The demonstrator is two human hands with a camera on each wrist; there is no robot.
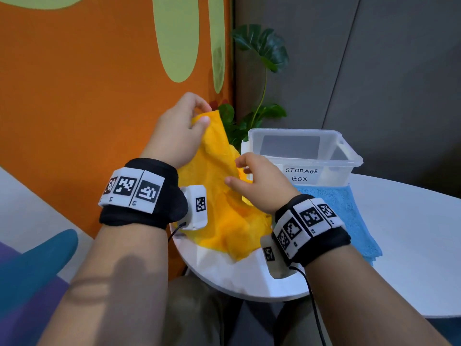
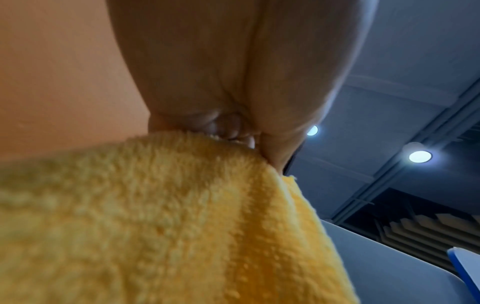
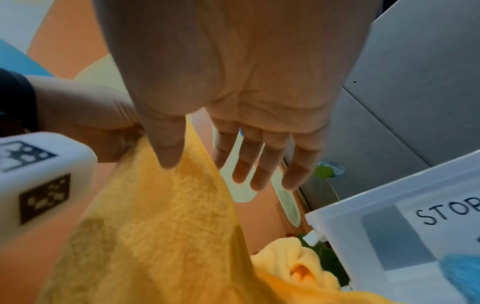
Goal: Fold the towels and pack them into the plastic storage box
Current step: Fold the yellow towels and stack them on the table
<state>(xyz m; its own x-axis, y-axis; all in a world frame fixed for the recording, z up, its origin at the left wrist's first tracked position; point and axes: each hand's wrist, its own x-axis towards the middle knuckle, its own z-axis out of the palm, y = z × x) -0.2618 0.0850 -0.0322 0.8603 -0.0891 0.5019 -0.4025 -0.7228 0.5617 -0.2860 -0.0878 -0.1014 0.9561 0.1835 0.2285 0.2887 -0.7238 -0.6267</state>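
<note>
Orange wall (image 1: pixel 74 83) with pale green ovals (image 1: pixel 175 33) on the left, grey panels (image 1: pixel 374 71) beyond. Leafy plant (image 1: pixel 262 48) in the corner. Round ceiling lights (image 2: pixel 420 156) overhead.

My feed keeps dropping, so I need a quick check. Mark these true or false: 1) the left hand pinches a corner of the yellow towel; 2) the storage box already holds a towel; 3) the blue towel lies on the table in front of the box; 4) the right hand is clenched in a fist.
1) True: the left hand pinches the yellow towel at its raised corner.
2) False: the storage box holds no towel.
3) True: the blue towel lies flat on the table there.
4) False: the right hand has straight fingers against the yellow towel.
</note>
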